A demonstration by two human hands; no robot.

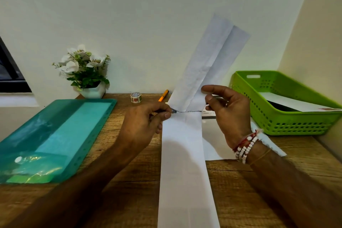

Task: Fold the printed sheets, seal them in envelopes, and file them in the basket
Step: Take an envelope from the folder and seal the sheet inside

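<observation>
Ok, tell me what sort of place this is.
Probably a home or office workstation for paperwork: a wooden desk against a plain wall, a green plastic basket for filing, a teal plastic folder, and a folded paper sheet being worked on.

We tally one green basket (296, 122), with one white envelope (296, 104) inside it (any more beneath, we cannot tell). Left of the basket: two hands, left hand (142, 122) and right hand (231, 114); one folded sheet (182, 153); one orange pen (163, 95); one tape roll (135, 97); one flower pot (93, 91); one teal folder (55, 135).
</observation>
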